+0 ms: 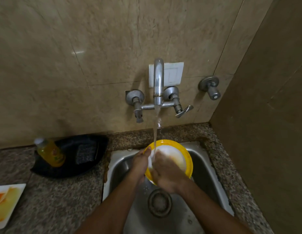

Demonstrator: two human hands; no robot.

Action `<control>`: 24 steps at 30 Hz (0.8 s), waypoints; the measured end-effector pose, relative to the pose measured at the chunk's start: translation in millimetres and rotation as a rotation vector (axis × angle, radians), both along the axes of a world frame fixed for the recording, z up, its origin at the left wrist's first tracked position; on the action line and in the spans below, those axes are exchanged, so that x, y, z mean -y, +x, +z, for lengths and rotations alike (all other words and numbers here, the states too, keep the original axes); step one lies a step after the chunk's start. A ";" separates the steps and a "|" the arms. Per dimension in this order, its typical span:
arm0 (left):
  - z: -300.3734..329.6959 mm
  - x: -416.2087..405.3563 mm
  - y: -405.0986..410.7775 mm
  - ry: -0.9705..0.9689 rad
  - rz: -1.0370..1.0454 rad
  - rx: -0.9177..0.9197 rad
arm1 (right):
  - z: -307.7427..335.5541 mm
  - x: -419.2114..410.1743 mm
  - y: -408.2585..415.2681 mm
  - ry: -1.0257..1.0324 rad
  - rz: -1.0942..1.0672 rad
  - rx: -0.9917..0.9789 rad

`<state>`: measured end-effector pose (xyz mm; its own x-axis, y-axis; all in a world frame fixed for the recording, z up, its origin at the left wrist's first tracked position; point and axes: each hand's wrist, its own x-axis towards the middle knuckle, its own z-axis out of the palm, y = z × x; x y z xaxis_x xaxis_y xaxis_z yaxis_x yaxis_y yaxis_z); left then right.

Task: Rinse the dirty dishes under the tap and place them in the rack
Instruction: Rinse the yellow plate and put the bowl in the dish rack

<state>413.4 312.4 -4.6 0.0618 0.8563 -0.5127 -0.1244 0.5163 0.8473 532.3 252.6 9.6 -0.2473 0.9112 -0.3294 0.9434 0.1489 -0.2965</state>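
Observation:
A round plate (178, 154) with a yellow rim and white centre is held tilted over the steel sink (212, 181). Water runs from the chrome tap (158, 81) onto its face. My left hand (139, 163) grips the plate's left rim, thumb on the front edge. My right hand (165, 173) lies on the plate's white face, blurred, its fingers spread over the surface. A white square plate (6, 203) smeared with orange and yellow residue sits on the counter at the far left. No rack is in view.
A black tray (99, 146) behind the sink's left side holds a yellow dish-soap bottle (49, 152) and a dark scouring pad (85, 153). The sink drain (159, 202) lies below my hands. A speckled granite counter (62, 196) surrounds the sink; a side wall stands right.

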 end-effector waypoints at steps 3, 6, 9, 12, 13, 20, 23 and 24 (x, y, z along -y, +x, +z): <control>-1.9 -0.3 -3.1 -0.017 0.011 0.001 | 3.8 -0.2 0.7 -0.023 0.061 -0.005; -1.2 0.1 -2.5 -0.003 0.002 -0.007 | 0.1 -5.1 2.5 -0.041 -0.042 0.038; 0.4 2.6 -1.5 -0.024 0.010 -0.002 | 5.2 -5.2 -4.8 -0.074 0.021 -0.038; -3.2 2.9 -0.6 -0.010 0.023 0.014 | 10.2 -8.1 -3.9 -0.062 -0.054 0.078; -4.7 2.6 -0.8 -0.003 0.010 -0.001 | 13.4 -7.1 -6.0 -0.060 -0.043 0.074; -4.4 3.7 -4.1 0.005 0.019 -0.002 | 8.7 -5.0 -4.9 -0.063 -0.033 0.033; 0.0 4.8 -4.8 -0.018 -0.009 0.016 | 10.2 -1.5 -2.9 -0.123 0.002 -0.088; 0.9 5.3 -5.1 -0.022 0.002 0.030 | 12.4 -3.3 0.2 -0.088 -0.017 -0.037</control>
<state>408.3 307.1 -3.7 0.0761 0.8450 -0.5293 -0.1509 0.5345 0.8316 532.5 255.9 22.0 -0.2458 0.8832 -0.3994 0.9335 0.1047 -0.3428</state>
